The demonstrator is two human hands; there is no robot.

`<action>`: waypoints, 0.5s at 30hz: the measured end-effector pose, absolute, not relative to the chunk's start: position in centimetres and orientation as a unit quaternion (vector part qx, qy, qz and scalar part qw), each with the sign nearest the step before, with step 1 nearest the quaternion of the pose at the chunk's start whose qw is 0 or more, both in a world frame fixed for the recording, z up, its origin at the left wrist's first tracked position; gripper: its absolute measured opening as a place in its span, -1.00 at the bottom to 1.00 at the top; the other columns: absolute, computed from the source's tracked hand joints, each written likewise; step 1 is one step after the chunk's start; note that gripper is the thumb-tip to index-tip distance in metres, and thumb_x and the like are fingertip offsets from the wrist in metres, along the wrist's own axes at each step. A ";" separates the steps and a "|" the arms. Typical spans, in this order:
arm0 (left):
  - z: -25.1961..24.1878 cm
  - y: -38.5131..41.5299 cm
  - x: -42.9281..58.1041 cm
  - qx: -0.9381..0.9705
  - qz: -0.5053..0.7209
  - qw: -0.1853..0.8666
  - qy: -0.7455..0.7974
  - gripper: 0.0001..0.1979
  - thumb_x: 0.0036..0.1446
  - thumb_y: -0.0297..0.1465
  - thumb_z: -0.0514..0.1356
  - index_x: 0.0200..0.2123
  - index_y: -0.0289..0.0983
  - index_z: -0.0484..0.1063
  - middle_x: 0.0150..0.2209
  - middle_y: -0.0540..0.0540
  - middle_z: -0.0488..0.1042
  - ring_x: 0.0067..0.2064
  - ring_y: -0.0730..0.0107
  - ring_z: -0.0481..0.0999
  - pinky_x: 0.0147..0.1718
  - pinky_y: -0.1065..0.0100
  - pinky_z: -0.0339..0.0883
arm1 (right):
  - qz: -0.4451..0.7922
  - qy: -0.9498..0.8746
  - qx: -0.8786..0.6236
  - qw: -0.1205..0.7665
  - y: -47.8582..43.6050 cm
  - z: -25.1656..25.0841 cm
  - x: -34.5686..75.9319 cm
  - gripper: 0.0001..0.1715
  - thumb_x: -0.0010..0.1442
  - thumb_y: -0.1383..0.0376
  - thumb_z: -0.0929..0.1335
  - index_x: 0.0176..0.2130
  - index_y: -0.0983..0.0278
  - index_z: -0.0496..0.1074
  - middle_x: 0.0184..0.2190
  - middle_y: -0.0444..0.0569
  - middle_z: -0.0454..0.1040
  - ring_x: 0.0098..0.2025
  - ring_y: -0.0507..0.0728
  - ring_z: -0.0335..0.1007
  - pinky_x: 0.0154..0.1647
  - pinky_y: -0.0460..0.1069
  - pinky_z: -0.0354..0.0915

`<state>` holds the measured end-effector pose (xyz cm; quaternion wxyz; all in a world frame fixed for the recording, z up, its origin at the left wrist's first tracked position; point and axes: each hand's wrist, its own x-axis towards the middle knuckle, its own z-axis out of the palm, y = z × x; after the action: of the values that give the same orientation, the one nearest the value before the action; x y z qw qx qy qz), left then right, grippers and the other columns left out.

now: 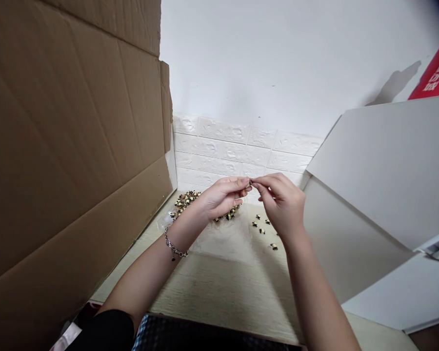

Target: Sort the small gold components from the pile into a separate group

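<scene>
As I looked down, my left hand (223, 197) and right hand (281, 207) met at the centre of the frame, each grip narrowed to a fingertip pinch on one tiny black-and-gold piece (250, 182). Its exact shape was hidden, and a pinch probably suited something so small. A heap of like pieces (186, 201) lay just behind my left hand on the pale wood-grain counter (219, 287), with a few loose ones (274, 246) lower right. A cardboard sheet (69, 146) walled the left of the frame and a white board (380, 170) the right, likely to screen the work.
</scene>
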<state>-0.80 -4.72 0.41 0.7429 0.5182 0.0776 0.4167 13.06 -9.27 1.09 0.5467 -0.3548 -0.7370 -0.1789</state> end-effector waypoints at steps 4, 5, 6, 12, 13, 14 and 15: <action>0.2 -4.4 -0.8 0.514 0.403 0.753 0.078 -0.87 -0.09 -0.38 0.23 -0.47 -0.34 0.39 -0.50 0.02 0.30 -0.43 0.61 0.27 -0.44 0.50 0.12 | -0.177 -0.743 -0.355 0.538 -9.3 1.1 13.2 -0.82 0.10 0.37 0.24 -0.35 0.17 0.42 -0.44 -0.11 0.42 -0.38 0.01 0.37 -0.40 -0.06 0.31; 0.2 -4.3 -0.9 0.511 0.400 0.757 0.080 -0.87 -0.09 -0.39 0.24 -0.47 -0.34 0.39 -0.49 0.02 0.30 -0.42 0.61 0.27 -0.43 0.50 0.13 | -0.177 -0.745 -0.357 0.535 -9.2 1.1 13.2 -0.82 0.11 0.37 0.24 -0.35 0.18 0.42 -0.44 -0.11 0.42 -0.38 0.01 0.37 -0.40 -0.06 0.31; 0.2 -4.2 -0.9 0.508 0.398 0.759 0.083 -0.87 -0.10 -0.39 0.24 -0.47 -0.35 0.39 -0.49 0.02 0.31 -0.43 0.62 0.27 -0.43 0.51 0.13 | -0.178 -0.747 -0.358 0.530 -9.2 1.1 13.2 -0.82 0.11 0.37 0.23 -0.35 0.18 0.41 -0.44 -0.11 0.42 -0.38 0.01 0.37 -0.40 -0.06 0.31; 0.0 -3.7 -0.9 0.516 0.391 0.756 0.097 -0.85 -0.13 -0.38 0.26 -0.49 -0.35 0.39 -0.50 0.02 0.32 -0.44 0.63 0.27 -0.41 0.50 0.14 | -0.194 -0.762 -0.358 0.503 -9.0 1.2 13.3 -0.83 0.12 0.36 0.23 -0.36 0.19 0.40 -0.45 -0.11 0.41 -0.40 0.01 0.35 -0.42 -0.07 0.28; 0.0 -3.7 -0.9 0.524 0.393 0.749 0.096 -0.84 -0.13 -0.37 0.26 -0.48 -0.35 0.40 -0.50 0.02 0.33 -0.44 0.62 0.27 -0.41 0.49 0.14 | -0.195 -0.764 -0.357 0.501 -9.0 1.3 13.4 -0.83 0.12 0.35 0.23 -0.36 0.19 0.41 -0.45 -0.11 0.42 -0.41 0.01 0.35 -0.42 -0.08 0.27; 0.0 -3.7 -0.9 0.537 0.400 0.737 0.096 -0.83 -0.13 -0.35 0.26 -0.48 -0.34 0.41 -0.49 0.01 0.33 -0.43 0.61 0.28 -0.40 0.49 0.13 | -0.193 -0.765 -0.359 0.499 -9.0 1.3 13.5 -0.83 0.12 0.35 0.23 -0.36 0.19 0.41 -0.45 -0.11 0.42 -0.41 0.01 0.34 -0.42 -0.08 0.26; 0.1 -3.7 -0.8 0.555 0.412 0.716 0.099 -0.82 -0.12 -0.33 0.25 -0.46 -0.34 0.41 -0.48 0.01 0.34 -0.42 0.60 0.28 -0.39 0.48 0.13 | -0.187 -0.766 -0.363 0.496 -9.0 1.4 13.6 -0.83 0.12 0.35 0.23 -0.36 0.19 0.41 -0.45 -0.11 0.42 -0.41 0.01 0.34 -0.42 -0.08 0.26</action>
<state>-0.80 -3.69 0.05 0.7157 0.5551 0.0993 0.4120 13.62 -9.00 1.39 0.4964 -0.3633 -0.7659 -0.1870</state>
